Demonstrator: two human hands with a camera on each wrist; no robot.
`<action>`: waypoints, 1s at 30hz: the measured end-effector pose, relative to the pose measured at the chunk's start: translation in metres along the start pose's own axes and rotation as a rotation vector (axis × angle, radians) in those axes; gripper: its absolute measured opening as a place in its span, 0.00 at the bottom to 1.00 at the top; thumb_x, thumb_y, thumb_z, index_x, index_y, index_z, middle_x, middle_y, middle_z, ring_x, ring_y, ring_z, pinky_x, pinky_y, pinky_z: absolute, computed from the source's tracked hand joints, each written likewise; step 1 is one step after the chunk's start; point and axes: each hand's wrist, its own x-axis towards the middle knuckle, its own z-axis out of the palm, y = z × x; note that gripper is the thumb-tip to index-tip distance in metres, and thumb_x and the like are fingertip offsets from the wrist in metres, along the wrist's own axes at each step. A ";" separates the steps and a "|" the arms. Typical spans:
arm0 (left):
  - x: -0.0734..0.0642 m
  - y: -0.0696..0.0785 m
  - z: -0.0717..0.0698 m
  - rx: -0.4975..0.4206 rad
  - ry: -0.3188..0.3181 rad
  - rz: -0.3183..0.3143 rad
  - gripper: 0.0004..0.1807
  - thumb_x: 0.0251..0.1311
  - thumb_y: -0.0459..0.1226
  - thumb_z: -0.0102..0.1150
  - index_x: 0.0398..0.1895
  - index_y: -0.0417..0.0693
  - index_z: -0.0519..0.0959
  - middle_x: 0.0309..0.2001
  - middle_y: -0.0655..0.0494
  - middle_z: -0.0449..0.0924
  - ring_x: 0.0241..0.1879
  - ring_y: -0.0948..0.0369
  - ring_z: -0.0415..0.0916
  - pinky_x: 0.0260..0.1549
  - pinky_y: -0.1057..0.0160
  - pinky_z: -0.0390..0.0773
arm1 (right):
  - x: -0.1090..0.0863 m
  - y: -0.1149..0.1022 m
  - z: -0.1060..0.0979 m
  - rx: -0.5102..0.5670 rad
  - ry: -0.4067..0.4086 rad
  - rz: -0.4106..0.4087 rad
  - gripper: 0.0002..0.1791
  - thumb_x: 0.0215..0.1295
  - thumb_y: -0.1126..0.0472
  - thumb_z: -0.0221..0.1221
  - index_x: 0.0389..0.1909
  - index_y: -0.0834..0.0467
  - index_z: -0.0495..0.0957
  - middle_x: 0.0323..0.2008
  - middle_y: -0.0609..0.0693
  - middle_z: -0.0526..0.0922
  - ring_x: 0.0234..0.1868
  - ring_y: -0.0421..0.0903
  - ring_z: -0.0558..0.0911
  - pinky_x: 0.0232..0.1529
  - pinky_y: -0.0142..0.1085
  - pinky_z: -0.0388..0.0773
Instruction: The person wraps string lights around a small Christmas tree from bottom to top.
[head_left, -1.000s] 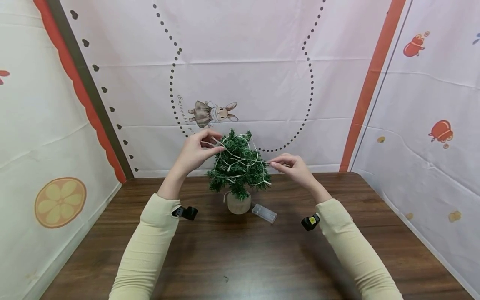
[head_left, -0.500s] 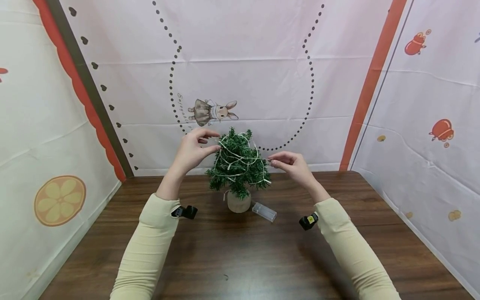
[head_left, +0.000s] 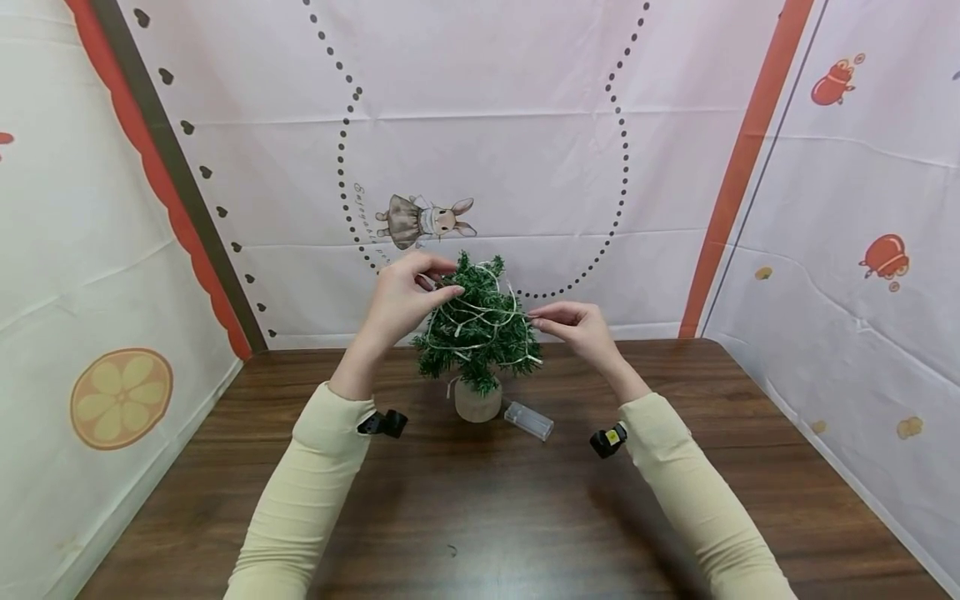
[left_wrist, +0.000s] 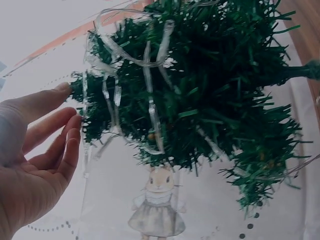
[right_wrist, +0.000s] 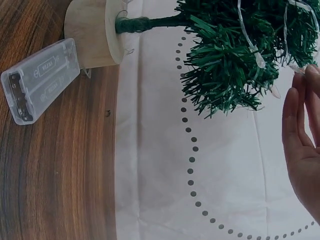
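Note:
A small green artificial Christmas tree (head_left: 480, 367) stands upright on a round wooden base (head_left: 478, 404). Clear string lights (left_wrist: 153, 110) loop around its branches. My left hand (head_left: 405, 296) is at the upper left of the tree. In the left wrist view its thumb and fingers are spread apart at the top branches, with the thumb tip against the greenery. On the tree's right side, my right hand (head_left: 577, 329) pinches the light string between thumb and fingers, as the right wrist view shows beside a branch end.
A clear plastic battery box (head_left: 529, 421) lies on the brown wooden table (head_left: 480, 500), just right of the base. Printed cloth (head_left: 487, 167) hangs behind the table and along both sides. A tiny dark scrap (head_left: 452, 551) lies near the front.
My left hand drew slightly back from the tree, then came in closer over its top left. The right hand has shifted a little left toward the branches. The tree and battery box stayed put.

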 end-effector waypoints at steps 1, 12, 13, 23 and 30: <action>0.000 -0.001 0.001 -0.007 -0.007 -0.009 0.17 0.52 0.42 0.70 0.44 0.48 0.83 0.40 0.51 0.82 0.35 0.59 0.79 0.37 0.63 0.79 | 0.001 0.002 0.001 0.003 0.002 0.008 0.12 0.61 0.69 0.61 0.44 0.69 0.81 0.44 0.68 0.82 0.39 0.39 0.85 0.38 0.28 0.79; -0.001 -0.008 0.001 -0.013 0.001 -0.083 0.13 0.52 0.41 0.70 0.41 0.48 0.84 0.39 0.48 0.82 0.34 0.59 0.78 0.37 0.62 0.78 | 0.004 0.009 0.004 0.066 -0.001 0.032 0.12 0.59 0.72 0.61 0.44 0.74 0.79 0.42 0.66 0.83 0.40 0.48 0.86 0.42 0.34 0.82; -0.001 -0.008 0.001 -0.006 0.001 -0.094 0.13 0.52 0.41 0.70 0.41 0.49 0.84 0.39 0.48 0.82 0.35 0.59 0.77 0.37 0.61 0.78 | 0.004 0.009 0.004 0.068 -0.001 0.034 0.13 0.59 0.72 0.61 0.44 0.74 0.79 0.42 0.66 0.83 0.40 0.49 0.86 0.43 0.34 0.82; -0.004 -0.017 0.003 -0.028 -0.003 -0.163 0.11 0.52 0.40 0.69 0.39 0.50 0.84 0.39 0.47 0.80 0.35 0.59 0.79 0.37 0.61 0.79 | 0.009 0.011 0.011 0.044 0.017 0.074 0.13 0.58 0.68 0.64 0.43 0.71 0.81 0.41 0.68 0.83 0.37 0.41 0.86 0.42 0.37 0.82; -0.005 -0.018 0.003 -0.050 0.005 -0.167 0.10 0.52 0.39 0.69 0.39 0.50 0.85 0.39 0.46 0.80 0.34 0.60 0.79 0.36 0.61 0.79 | 0.008 -0.004 0.016 0.015 0.022 0.089 0.12 0.57 0.70 0.64 0.41 0.72 0.79 0.38 0.68 0.83 0.34 0.41 0.86 0.37 0.33 0.83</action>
